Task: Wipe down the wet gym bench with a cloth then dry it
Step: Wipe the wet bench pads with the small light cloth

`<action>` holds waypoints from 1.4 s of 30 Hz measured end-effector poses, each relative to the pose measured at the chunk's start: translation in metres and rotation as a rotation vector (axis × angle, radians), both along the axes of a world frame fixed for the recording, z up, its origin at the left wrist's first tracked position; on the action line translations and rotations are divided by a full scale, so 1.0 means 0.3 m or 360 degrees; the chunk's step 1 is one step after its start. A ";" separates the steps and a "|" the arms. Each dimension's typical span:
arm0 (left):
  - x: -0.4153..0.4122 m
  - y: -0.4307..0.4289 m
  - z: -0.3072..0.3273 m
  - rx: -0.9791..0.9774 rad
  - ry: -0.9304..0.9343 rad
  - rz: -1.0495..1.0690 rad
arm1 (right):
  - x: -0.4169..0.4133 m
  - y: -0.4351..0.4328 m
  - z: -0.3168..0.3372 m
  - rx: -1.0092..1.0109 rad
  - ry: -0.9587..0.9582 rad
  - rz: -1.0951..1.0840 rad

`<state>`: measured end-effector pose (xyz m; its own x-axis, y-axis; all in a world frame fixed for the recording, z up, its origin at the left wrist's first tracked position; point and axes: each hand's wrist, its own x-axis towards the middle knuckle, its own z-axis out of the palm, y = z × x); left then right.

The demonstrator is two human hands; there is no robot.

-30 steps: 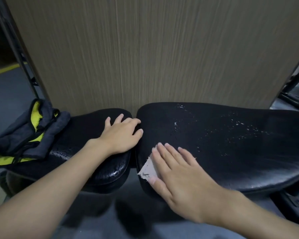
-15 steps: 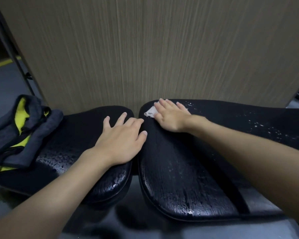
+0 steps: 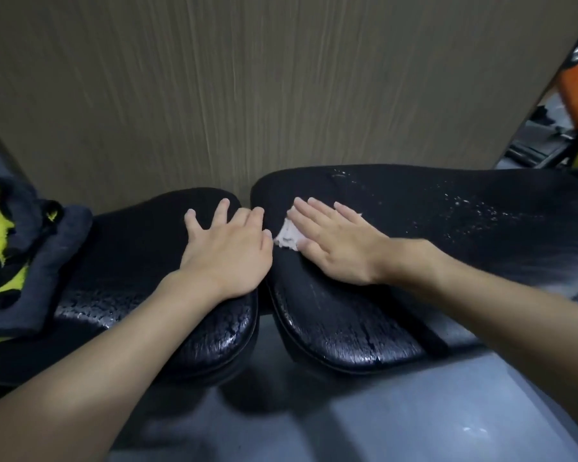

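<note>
A black padded gym bench lies across the view in two pads with a gap between them. The long right pad (image 3: 447, 228) carries water droplets toward its far right. My right hand (image 3: 334, 245) lies flat with straight fingers on a small whitish cloth (image 3: 287, 236), pressing it onto the left end of that pad. Only the cloth's left edge shows from under the palm. My left hand (image 3: 227, 251) rests flat, fingers spread, on the smaller left pad (image 3: 131, 261), whose front edge glistens wet.
A grey and yellow towel (image 3: 17, 248) is bunched on the left end of the bench. A brown wood-grain wall (image 3: 247, 78) stands right behind the bench. Grey floor (image 3: 364, 411) lies below. Dark gym gear (image 3: 548, 141) sits at the far right.
My right hand slid the cloth from the pad's near edge up to its far edge, then back toward the middle. The left hand stayed planted on the left pad.
</note>
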<state>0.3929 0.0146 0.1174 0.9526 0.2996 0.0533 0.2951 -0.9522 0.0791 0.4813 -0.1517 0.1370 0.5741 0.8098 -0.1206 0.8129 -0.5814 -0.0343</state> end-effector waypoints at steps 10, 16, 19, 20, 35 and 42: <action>-0.035 -0.003 0.020 -0.0053 0.0062 -0.0081 | -0.390 -0.291 -0.010 -0.0071 -0.0212 0.0028; -0.044 0.006 0.016 -0.0065 -0.0001 -0.0316 | -0.488 -0.225 -0.031 0.0126 -0.0165 -0.0289; -0.042 0.010 0.016 -0.0065 -0.0003 -0.0312 | -0.409 -0.190 -0.032 0.0054 -0.0178 -0.0311; -0.042 0.011 0.016 -0.0065 0.0000 -0.0312 | -0.367 -0.179 -0.026 0.0036 -0.0120 -0.0312; -0.032 -0.151 0.081 -0.0047 0.0235 -0.0109 | 0.366 0.128 0.003 0.0074 0.0059 -0.0306; 0.013 -0.247 0.090 -0.0071 0.0362 0.0206 | 0.470 0.153 -0.013 0.0069 0.0152 -0.0208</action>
